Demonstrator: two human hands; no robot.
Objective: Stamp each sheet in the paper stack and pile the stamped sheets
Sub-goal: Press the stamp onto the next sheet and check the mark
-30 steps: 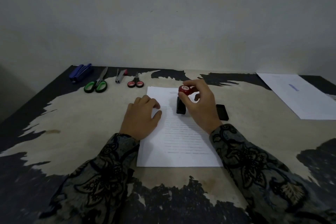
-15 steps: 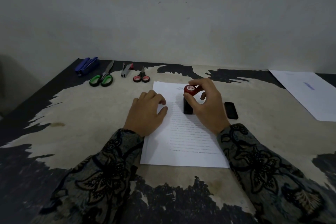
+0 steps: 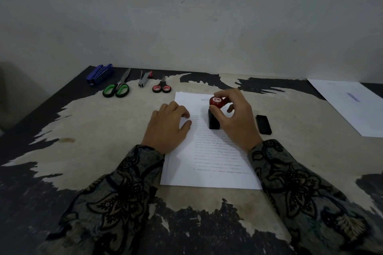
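While the left hand [image 3: 169,125] presses flat on the white printed paper stack [image 3: 209,163], the right hand [image 3: 234,119] grips the red-topped black stamp [image 3: 214,114] standing on it; next, I think, lift straight up.

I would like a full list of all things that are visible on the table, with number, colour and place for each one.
paper stack: 1, white, printed, centre of table
stamp: 1, black body with red knob, standing on the paper stack
black cap: 1, right of the stack
stamped sheet: at least 1, white with blue mark, far right
stapler: 1, blue, far left
green scissors: 1, far left
small stapler: 1, grey and red, far edge
red scissors: 1, far edge
table: 1, worn beige and black
left hand: rests on the stack
right hand: grips the stamp
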